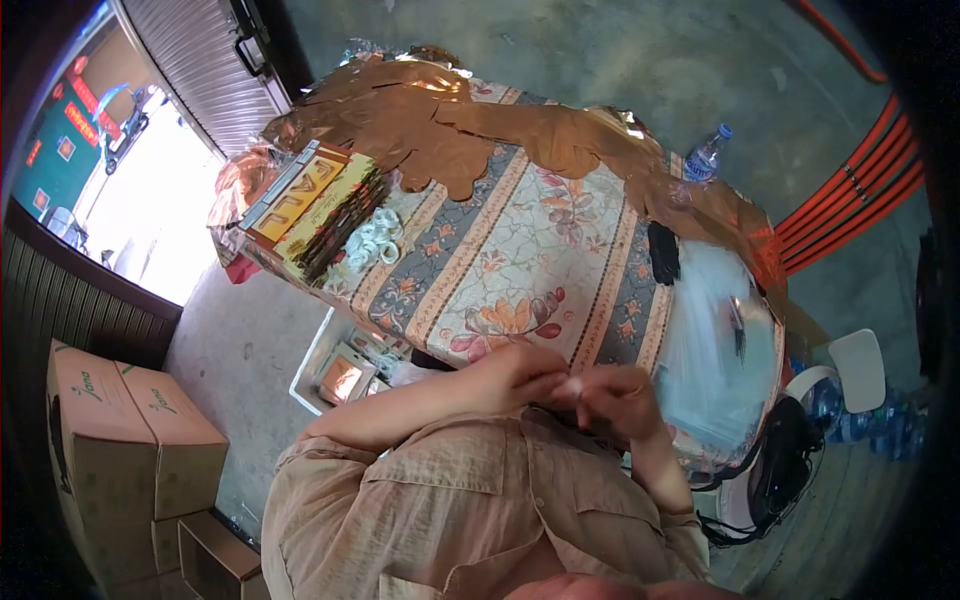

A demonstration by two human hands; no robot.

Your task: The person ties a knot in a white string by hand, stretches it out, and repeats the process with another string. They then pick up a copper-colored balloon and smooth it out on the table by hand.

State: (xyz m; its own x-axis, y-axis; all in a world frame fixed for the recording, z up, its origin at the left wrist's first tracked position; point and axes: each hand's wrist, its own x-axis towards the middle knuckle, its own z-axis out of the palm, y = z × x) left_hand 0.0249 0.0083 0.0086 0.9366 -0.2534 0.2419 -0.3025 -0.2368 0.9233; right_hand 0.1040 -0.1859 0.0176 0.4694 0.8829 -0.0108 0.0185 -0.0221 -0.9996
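Note:
My left hand (527,377) and my right hand (612,396) meet close to my body, at the near edge of the table. Both are closed, with fingertips pinched together around a small pale spot; what they hold is too small to make out. The flowered tablecloth (500,270) spreads just beyond them. Clear plastic bags (705,350) lie to the right of my right hand, with a black bundle (663,253) above them. Further left are a stack of printed cards marked "FALL" (320,210) and a tangle of white bands (375,240).
Brown foil sheets (420,120) cover the far edge, near a water bottle (708,153). A white bin (310,365) sits below the table's left side. Cardboard boxes (130,420) stand at lower left. A black bag (785,455) and a white chair (857,370) are at right.

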